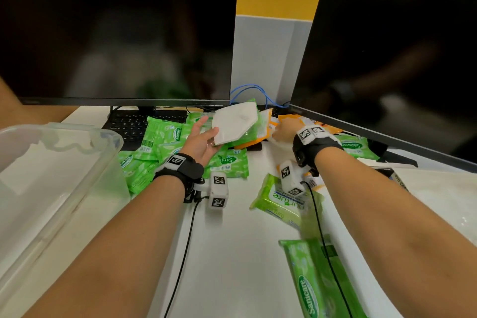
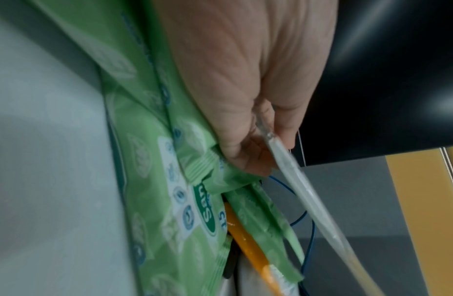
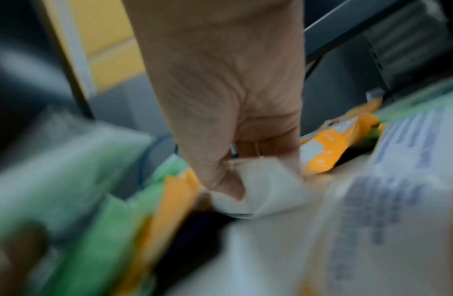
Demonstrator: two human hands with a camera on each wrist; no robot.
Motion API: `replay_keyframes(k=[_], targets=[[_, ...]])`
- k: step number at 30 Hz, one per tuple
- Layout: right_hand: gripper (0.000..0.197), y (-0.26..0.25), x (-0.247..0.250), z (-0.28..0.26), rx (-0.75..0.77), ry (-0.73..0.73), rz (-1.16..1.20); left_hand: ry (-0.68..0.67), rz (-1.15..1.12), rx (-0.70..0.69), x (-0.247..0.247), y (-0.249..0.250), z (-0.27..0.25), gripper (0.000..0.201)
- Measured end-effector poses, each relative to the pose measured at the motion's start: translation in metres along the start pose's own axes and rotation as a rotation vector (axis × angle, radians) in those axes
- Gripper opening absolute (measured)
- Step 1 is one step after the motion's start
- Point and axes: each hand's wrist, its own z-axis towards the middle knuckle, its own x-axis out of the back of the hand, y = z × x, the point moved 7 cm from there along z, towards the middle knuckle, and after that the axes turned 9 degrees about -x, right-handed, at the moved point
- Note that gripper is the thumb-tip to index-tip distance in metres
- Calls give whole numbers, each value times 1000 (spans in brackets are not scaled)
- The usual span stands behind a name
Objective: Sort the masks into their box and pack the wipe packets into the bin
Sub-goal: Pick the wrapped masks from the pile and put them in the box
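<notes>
My left hand (image 1: 210, 129) is raised over the pile and pinches a flat white mask (image 1: 235, 124) in a clear wrapper by its near edge. In the left wrist view the left hand (image 2: 266, 144) holds this mask (image 2: 299, 180) edge-on between thumb and fingers. My right hand (image 1: 278, 134) is down on the pile beside the right monitor. Its fingers (image 3: 220, 180) curl round the corner of another white mask (image 3: 258, 190). Green wipe packets (image 1: 162, 137) lie scattered around both hands. The clear plastic bin (image 1: 85, 160) stands at the left.
Two dark monitors (image 1: 116, 33) stand close behind the pile, with a keyboard (image 1: 131, 124) under the left one. Orange packets (image 1: 291, 118) and blue cables (image 1: 254, 90) lie at the back. More green packets (image 1: 281, 201) sit near the front. A printed box (image 1: 398, 178) shows behind my right forearm.
</notes>
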Motion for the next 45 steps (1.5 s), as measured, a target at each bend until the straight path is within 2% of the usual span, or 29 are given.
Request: replay_keyframes(k=[2, 4, 6, 8, 9, 11, 14, 16, 17, 20, 21, 23, 25, 26, 28, 30, 33, 35, 38, 40, 41, 42, 44, 45], targets=[[29, 9, 23, -16, -64, 17, 295, 10, 15, 9, -1, 0, -1, 55], [16, 22, 41, -32, -118, 15, 663, -23, 50, 22, -8, 1, -5, 45], [14, 29, 53, -56, -138, 3, 978, -2, 95, 3, -14, 2, -11, 40], [14, 18, 47, -82, -91, -232, 1325, 31, 250, -82, -23, 5, -23, 40], [17, 10, 42, -95, -61, -346, 1419, 44, 373, -143, -28, 7, -30, 40], [21, -5, 28, -112, -11, -441, 1387, 68, 583, -250, -39, 12, -47, 34], [23, -15, 10, -126, 20, -473, 1378, 109, 907, -402, -42, 30, -71, 22], [35, -19, -2, -137, 28, -554, 1436, 212, 1033, -470, -30, 45, -83, 21], [34, -22, -8, -142, 22, -570, 1423, 208, 1072, -474, -28, 47, -89, 21], [16, -17, -25, -145, -22, -443, 1289, 51, 1227, -393, -29, 35, -96, 25], [15, -11, -32, -146, -85, -428, 1295, 80, 1290, -371, -22, 36, -95, 31], [11, 6, -46, -151, -267, -464, 1388, 282, 1470, -283, 7, 50, -97, 52], [14, 28, -57, -153, -381, -428, 1458, 434, 1575, -42, 42, 59, -104, 74], [14, 37, -61, -152, -401, -385, 1483, 426, 1593, 73, 54, 56, -107, 83], [12, 48, -71, -151, -431, -319, 1556, 286, 1663, 194, 57, 41, -109, 95], [19, 52, -78, -151, -452, -293, 1672, 139, 1700, 217, 46, 23, -111, 99], [39, 53, -76, -150, -462, -187, 1804, 50, 1704, 219, 24, 5, -116, 97], [47, 57, -77, -151, -510, -87, 1816, -36, 1704, 217, 5, -12, -121, 97], [77, 65, -84, -148, -628, 4, 1699, -241, 1661, 245, -23, -40, -129, 100], [80, 69, -83, -146, -634, 32, 1647, -340, 1553, 257, -34, -42, -127, 97], [76, 70, -81, -147, -631, 39, 1624, -315, 1522, 233, -35, -31, -125, 91], [74, 72, -80, -148, -634, 44, 1606, -228, 1531, 179, -29, -14, -119, 85], [77, 74, -81, -148, -635, 55, 1587, 97, 1640, 77, 2, 28, -107, 76], [79, 75, -82, -148, -637, 64, 1582, 243, 1696, 79, 22, 44, -104, 77]])
